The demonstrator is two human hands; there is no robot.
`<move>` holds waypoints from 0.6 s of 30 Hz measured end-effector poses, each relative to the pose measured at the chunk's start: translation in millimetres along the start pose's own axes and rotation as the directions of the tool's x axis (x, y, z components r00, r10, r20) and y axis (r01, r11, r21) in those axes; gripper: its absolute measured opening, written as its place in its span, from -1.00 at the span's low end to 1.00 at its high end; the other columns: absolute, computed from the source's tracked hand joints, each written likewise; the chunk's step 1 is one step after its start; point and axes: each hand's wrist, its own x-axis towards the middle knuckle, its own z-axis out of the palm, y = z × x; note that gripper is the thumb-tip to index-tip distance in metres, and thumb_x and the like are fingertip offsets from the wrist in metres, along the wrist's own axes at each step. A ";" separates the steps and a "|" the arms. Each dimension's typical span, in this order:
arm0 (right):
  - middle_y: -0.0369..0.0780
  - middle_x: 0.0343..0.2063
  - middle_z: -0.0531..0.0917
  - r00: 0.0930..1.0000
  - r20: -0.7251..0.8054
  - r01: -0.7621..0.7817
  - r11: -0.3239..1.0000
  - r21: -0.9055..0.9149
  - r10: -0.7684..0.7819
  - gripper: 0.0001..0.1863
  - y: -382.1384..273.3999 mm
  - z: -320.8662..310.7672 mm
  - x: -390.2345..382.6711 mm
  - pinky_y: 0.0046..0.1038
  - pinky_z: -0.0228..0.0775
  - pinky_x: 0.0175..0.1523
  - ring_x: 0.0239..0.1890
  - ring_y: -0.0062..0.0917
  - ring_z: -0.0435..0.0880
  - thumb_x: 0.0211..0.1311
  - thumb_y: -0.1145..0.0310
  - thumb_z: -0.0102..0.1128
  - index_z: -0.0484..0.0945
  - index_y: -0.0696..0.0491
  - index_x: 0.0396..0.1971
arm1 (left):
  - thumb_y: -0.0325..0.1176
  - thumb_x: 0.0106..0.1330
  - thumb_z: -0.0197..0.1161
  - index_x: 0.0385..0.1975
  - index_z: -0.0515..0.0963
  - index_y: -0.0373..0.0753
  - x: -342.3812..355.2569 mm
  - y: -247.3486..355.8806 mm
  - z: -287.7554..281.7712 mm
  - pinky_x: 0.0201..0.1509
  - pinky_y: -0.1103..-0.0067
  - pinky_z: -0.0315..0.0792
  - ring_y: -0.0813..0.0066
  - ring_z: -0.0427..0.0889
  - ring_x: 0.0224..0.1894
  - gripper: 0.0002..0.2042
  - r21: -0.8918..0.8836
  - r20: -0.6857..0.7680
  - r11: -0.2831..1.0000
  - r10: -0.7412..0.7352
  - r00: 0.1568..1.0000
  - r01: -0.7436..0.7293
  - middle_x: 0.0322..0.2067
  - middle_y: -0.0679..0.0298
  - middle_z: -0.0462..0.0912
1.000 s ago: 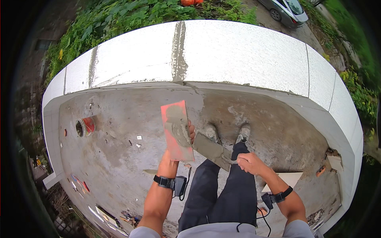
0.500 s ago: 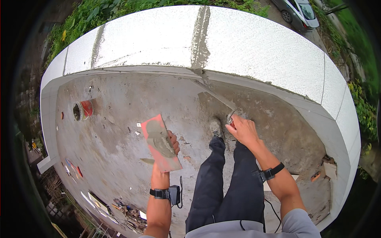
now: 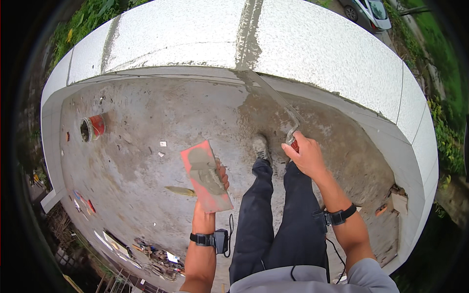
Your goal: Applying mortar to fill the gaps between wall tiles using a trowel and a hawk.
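My left hand is closed around the underside of a pinkish-red plastering hawk, its palm hidden by the board. A patch of wet grey mortar lies on the hawk. My right hand grips the red handle of a trowel, whose long, thin-looking blade slants up and left. Its tip is at the inner edge of the low white wall, by the lower end of a grey mortar-smeared joint. Whether the tip touches the wall, I cannot tell.
A red bucket lies on its side on the concrete floor at the left. Debris is heaped at the lower left. An elongated yellowish leaf-like piece lies beside the hawk. Beyond the wall stand plants and a parked car.
The view has shifted, with wall and floor now higher in the picture. The hawk has moved slightly right. The trowel has turned somewhat, its tip now at the base of the joint.
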 end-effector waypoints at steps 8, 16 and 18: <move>-0.02 -0.65 0.53 0.978 0.051 -0.202 0.979 0.029 0.201 -0.64 18.2 -30.4 -33.6 -0.22 0.29 -0.41 -0.55 -0.08 0.53 0.14 0.18 0.28 0.42 0.19 -0.49 | -0.03 0.38 0.03 -0.38 0.34 -0.20 2.1 -2.7 6.4 -0.69 0.62 0.08 0.60 0.15 -0.68 -0.67 -0.032 -0.026 0.999 -0.036 0.999 0.035 -0.62 0.40 0.22; -0.05 -0.54 0.59 0.979 0.005 -0.203 0.979 -0.011 0.203 -0.65 57.7 -59.0 -72.0 -0.19 0.35 -0.34 -0.46 -0.08 0.57 0.18 0.12 0.20 0.45 0.14 -0.33 | -0.02 0.36 0.04 -0.23 0.38 -0.28 12.6 -14.0 5.9 -0.68 0.61 0.08 0.56 0.15 -0.67 -0.63 0.035 0.090 0.996 -0.087 0.992 0.084 -0.58 0.35 0.25; -0.06 -0.54 0.59 0.973 -0.005 -0.229 0.972 -0.056 0.229 -0.65 74.0 -79.5 -76.2 -0.20 0.34 -0.34 -0.45 -0.10 0.57 0.18 0.12 0.20 0.44 0.14 -0.33 | -0.01 0.36 0.04 -0.22 0.39 -0.27 14.8 -16.5 8.7 -0.68 0.60 0.06 0.56 0.16 -0.67 -0.62 0.004 0.032 0.993 -0.115 0.993 0.115 -0.59 0.34 0.25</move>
